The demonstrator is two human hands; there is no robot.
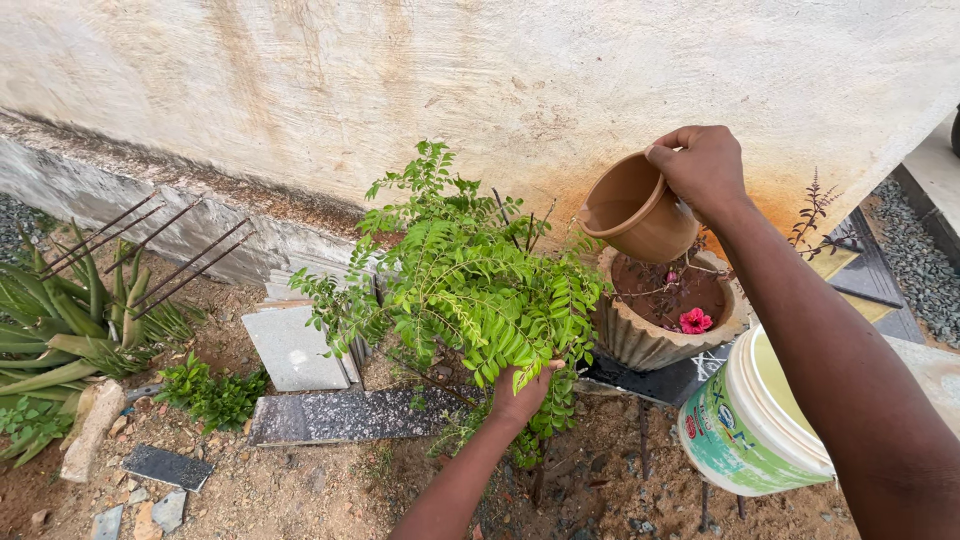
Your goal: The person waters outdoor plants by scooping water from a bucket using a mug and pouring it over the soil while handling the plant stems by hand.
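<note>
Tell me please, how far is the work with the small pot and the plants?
Looks done: the ribbed planter with the pink flower has dark soil, perhaps already wet. In hand: the right hand tilts a small brown pot over the green bush, while the left hand holds its branches. No water is visibly falling. Left: the ground under the bush looks dry; the bucket stands nearby.

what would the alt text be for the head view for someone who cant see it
A person's right hand tips a small brown pot over a ribbed planter holding a pink flower, while the left hand grips a leafy green plant. A pale bucket stands nearby, by a stained wall.
</note>
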